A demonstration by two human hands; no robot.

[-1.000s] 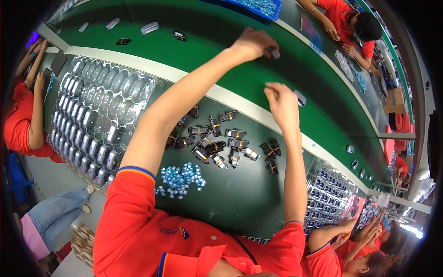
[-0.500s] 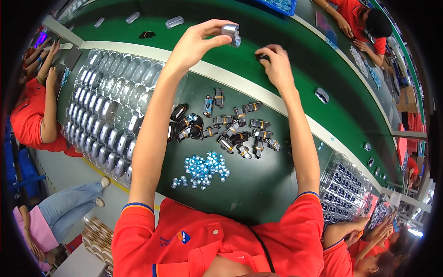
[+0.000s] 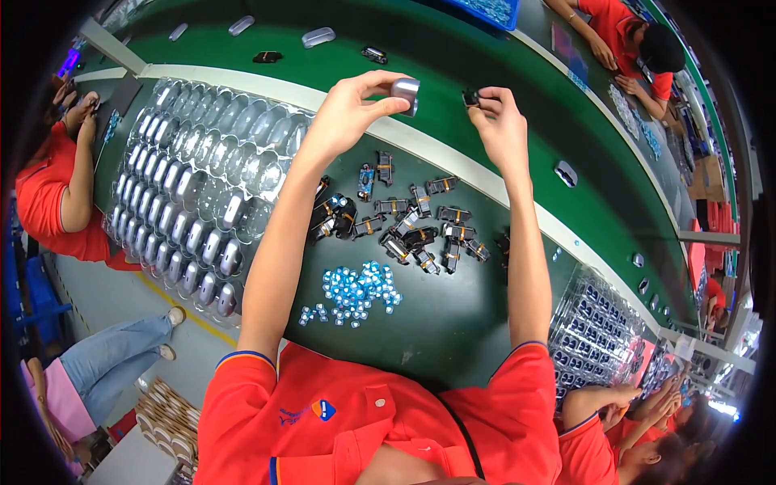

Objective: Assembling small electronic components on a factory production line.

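**Shell in the left hand, black part in the right, both raised over the bench**

Nearest the person, on the dark green bench (image 3: 453, 323), lies a loose heap of small blue pieces (image 3: 356, 293), untouched. Just beyond it sits a scatter of black mechanisms (image 3: 412, 226) with orange and metal bits, some touching one another. To the person's left a clear tray (image 3: 242, 121) holds rows of silver shells, several pockets bare; to the right stands another clear tray of dark parts (image 3: 594, 331).

Above the scatter both arms are lifted. The left hand (image 3: 352, 109) pinches a silver shell (image 3: 406, 94) between thumb and fingertips, fingers narrow around it. The right hand (image 3: 499, 121) is closed narrowly on a small black part (image 3: 471, 98). The 2 pieces are near each other but apart, level with the pale strip at the bench's far edge.

To do this well, I judge the shell wants holding by its rim so its hollow stays open, with the black part turned until it matches the hollow before the 2 meet. Which way the part faces I cannot tell; it is too small. A light squeeze should do; forcing it could skew the fit.

Farther off, the green belt (image 3: 420, 44) carries single shells, well apart.
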